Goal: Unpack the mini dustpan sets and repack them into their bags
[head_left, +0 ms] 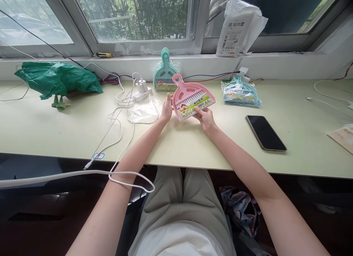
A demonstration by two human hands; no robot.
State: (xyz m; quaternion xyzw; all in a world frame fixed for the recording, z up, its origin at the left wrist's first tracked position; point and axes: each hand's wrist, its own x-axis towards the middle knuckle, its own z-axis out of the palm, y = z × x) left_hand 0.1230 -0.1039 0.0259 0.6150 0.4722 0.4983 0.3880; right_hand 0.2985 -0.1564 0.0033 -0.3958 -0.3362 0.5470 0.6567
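Note:
A pink mini dustpan set [190, 96] is held tilted above the table, its handle pointing up and to the left. A white-bristled brush and a printed label with a green band show on its front. My left hand [167, 108] is at its left edge, the fingers partly hidden behind it. At the lower right edge, my right hand [205, 118] grips it with the thumb on the front. Just behind stands a stack of green dustpan sets [165, 70] in clear wrap. Wrapped blue dustpan sets [241, 92] lie in a pile to the right.
A black phone [266, 133] lies at right. White cables [120, 127], a charger [141, 86] and clear plastic film [145, 111] are left of my hands. A green plastic bag [59, 78] lies far left. On the sill are a yellow cutter [104, 55] and a white package [234, 30].

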